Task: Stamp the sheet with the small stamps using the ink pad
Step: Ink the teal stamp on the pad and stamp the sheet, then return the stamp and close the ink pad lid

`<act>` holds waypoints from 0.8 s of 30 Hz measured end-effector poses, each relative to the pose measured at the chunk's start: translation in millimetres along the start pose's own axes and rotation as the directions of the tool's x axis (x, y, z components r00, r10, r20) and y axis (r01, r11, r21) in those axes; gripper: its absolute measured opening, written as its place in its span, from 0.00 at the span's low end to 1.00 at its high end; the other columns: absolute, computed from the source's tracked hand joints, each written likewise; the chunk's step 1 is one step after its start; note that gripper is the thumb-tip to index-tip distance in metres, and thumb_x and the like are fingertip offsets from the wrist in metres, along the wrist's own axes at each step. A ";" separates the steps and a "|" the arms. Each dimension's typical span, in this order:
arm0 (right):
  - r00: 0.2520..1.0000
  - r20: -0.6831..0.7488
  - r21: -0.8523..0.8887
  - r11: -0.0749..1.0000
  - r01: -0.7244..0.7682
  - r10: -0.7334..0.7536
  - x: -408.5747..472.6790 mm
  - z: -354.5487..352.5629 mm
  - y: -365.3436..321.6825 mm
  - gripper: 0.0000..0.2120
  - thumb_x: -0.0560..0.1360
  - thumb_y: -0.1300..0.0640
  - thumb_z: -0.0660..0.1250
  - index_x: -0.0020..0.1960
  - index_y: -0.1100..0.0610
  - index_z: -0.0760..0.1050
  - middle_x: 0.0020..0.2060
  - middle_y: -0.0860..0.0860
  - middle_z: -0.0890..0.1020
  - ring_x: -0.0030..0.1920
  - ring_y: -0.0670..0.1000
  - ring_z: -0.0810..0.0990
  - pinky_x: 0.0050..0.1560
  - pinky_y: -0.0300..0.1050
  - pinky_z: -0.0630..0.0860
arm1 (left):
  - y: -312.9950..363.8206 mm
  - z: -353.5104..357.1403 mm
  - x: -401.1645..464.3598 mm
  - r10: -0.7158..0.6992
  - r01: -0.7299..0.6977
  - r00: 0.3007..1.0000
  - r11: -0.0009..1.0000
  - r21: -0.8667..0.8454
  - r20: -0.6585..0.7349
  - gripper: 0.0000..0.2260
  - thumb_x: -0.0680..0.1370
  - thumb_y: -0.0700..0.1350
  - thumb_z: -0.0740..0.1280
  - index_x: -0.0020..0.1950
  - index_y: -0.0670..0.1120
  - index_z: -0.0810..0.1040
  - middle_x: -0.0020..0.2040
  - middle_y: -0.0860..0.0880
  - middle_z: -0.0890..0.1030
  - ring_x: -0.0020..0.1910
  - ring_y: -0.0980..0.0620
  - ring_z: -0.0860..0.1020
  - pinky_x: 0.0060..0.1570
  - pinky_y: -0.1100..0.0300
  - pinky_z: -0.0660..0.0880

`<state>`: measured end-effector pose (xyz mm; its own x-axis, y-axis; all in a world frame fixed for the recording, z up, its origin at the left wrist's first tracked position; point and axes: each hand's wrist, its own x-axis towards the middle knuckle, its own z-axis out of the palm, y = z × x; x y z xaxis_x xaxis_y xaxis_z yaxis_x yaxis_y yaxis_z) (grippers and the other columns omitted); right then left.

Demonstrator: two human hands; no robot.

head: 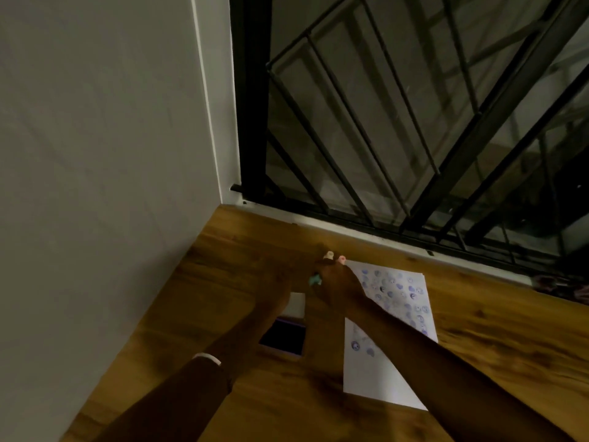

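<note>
a plain grey wall (95,154) fills the left; below it a wooden bench (242,250) runs out to the right, under a black barred window (398,122); two arms reach forward over the bench, the left one in a dark sleeve (178,397) with a pale cuff; one ink pad (282,338) lies open just right of the left forearm, its dark inked face nearest the viewer and its pale lid (294,304) flipped away beyond it, so the long axis of the open case runs away from the viewer; the left hand (287,279) is at the far end of the case, beside the right hand, and it is too dark and blurred to tell how its fingers are set; a small teal stamp (314,280) shows between the two hands, and which hand holds it cannot be told; the right hand (334,282) is bunched closed with two more small stamps poking out at its far side, one cream (328,256) and one pink (342,258), three stamps counted in all; one white sheet (366,378) lies to the right of the ink pad, crossed by the right forearm, long axis pointing away and slightly tilted, its far half covered with many small blue and purple round prints, a few more near the middle, the near end blank.
</note>
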<state>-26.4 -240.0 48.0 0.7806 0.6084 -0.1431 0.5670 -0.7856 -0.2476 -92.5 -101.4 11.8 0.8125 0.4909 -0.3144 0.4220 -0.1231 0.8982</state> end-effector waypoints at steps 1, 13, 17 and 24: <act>1.000 -0.021 -0.023 1.000 0.017 -0.018 7.4 -1.8 0.8 0.10 0.75 0.57 0.66 0.56 0.56 0.77 0.59 0.58 0.79 0.61 0.61 0.76 0.61 0.58 0.75 | -1.7 -3.5 1.9 0.053 -0.051 0.998 0.998 0.047 -0.029 0.14 0.81 0.43 0.61 0.63 0.37 0.74 0.60 0.38 0.78 0.60 0.39 0.76 0.59 0.51 0.72; 0.995 -0.024 -0.230 0.969 0.086 -0.094 84.7 2.8 12.8 0.13 0.75 0.60 0.65 0.60 0.57 0.77 0.57 0.56 0.82 0.56 0.58 0.78 0.65 0.53 0.70 | -37.4 -22.8 33.4 0.287 -0.245 0.957 0.875 0.418 -0.040 0.15 0.82 0.47 0.58 0.66 0.44 0.74 0.62 0.43 0.78 0.58 0.44 0.76 0.61 0.49 0.73; 0.998 -0.010 -0.260 0.964 0.055 -0.060 97.3 6.3 19.5 0.13 0.76 0.60 0.63 0.60 0.56 0.76 0.57 0.55 0.81 0.58 0.58 0.77 0.67 0.52 0.64 | -40.8 -20.8 35.1 0.345 -0.285 0.938 0.831 0.477 -0.040 0.16 0.82 0.48 0.58 0.65 0.44 0.75 0.64 0.44 0.77 0.62 0.46 0.74 0.64 0.49 0.71; 0.998 0.024 -0.207 0.977 0.059 -0.055 102.7 16.1 27.2 0.15 0.78 0.60 0.62 0.64 0.59 0.74 0.62 0.59 0.79 0.62 0.60 0.75 0.71 0.54 0.63 | -50.8 -16.8 33.6 0.404 -0.328 0.914 0.799 0.505 -0.045 0.09 0.80 0.46 0.62 0.55 0.45 0.79 0.62 0.45 0.77 0.59 0.47 0.75 0.59 0.53 0.74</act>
<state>64.9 -197.1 11.1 0.7416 0.6534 -0.1519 0.6542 -0.7546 -0.0519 -93.4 -64.2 -39.2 0.8947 0.4377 0.0890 0.2736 -0.6945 0.6655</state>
